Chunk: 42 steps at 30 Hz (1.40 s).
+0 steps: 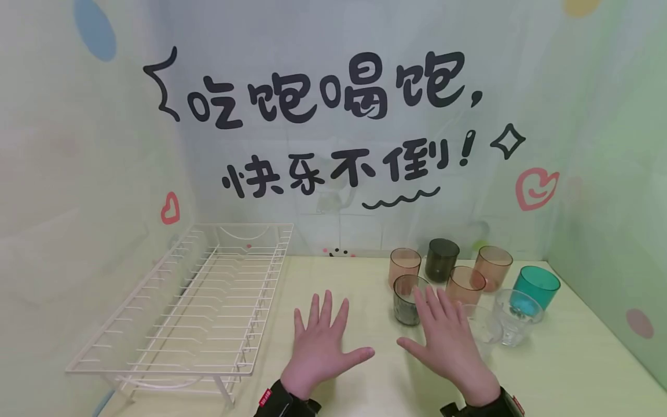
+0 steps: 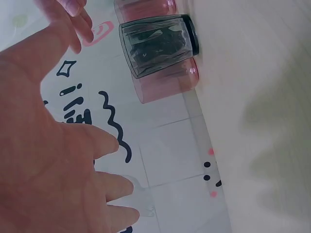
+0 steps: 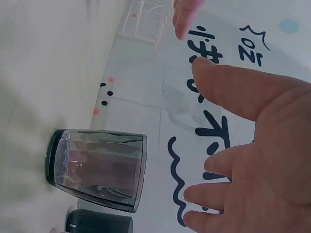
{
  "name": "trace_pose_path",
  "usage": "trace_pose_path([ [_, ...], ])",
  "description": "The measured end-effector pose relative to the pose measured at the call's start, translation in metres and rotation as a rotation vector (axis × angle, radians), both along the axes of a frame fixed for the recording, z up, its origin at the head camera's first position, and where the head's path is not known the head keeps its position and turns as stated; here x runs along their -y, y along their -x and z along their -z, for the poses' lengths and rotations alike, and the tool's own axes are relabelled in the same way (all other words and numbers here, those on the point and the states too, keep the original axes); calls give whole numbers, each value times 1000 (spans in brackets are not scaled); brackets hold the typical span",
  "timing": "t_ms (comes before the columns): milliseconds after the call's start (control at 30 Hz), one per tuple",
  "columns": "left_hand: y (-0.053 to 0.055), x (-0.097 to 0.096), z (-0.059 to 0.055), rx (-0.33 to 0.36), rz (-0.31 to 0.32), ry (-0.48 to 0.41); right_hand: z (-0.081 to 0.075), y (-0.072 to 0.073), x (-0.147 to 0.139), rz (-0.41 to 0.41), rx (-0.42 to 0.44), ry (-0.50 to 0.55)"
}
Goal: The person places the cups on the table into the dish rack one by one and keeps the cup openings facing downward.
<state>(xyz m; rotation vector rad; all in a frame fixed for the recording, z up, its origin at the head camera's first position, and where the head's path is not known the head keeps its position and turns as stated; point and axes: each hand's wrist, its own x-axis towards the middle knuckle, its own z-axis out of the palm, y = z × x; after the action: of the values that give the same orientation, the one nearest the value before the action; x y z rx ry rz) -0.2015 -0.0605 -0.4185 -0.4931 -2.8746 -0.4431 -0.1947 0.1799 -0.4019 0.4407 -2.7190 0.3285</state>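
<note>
My left hand (image 1: 319, 347) hovers over the table with its fingers spread, holding nothing, between the white wire dish rack (image 1: 253, 341) and the cups. To the right, my right hand (image 1: 449, 341) is also spread and holds nothing; its fingertips overlap the cups in the head view. Nearest to it is a grey see-through cup (image 3: 104, 167), upright on the table. Around that stand several pinkish-brown cups (image 1: 404, 263), a dark grey cup (image 1: 442, 260), a teal cup (image 1: 539, 284) and clear glasses (image 1: 516, 324), one of them partly hidden behind the right hand.
The rack fills the left side of the pale wooden table (image 1: 359, 382). A printed curtain wall (image 1: 333, 133) with black lettering closes off the back, and a green side wall (image 1: 615, 231) runs along the right edge.
</note>
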Motion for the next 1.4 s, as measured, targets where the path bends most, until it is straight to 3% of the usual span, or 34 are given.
trace_pose_path([
  [567,7,-9,5,0,-6,-6,16,43,12,9,-49,27],
  [833,9,-10,10,-5,0,-16,25,55,16,17,-46,19],
  [1233,11,-11,18,19,5,-17,37,68,17,52,-50,-72],
  [1400,11,-11,18,27,14,-22,39,70,16,60,-101,-101],
])
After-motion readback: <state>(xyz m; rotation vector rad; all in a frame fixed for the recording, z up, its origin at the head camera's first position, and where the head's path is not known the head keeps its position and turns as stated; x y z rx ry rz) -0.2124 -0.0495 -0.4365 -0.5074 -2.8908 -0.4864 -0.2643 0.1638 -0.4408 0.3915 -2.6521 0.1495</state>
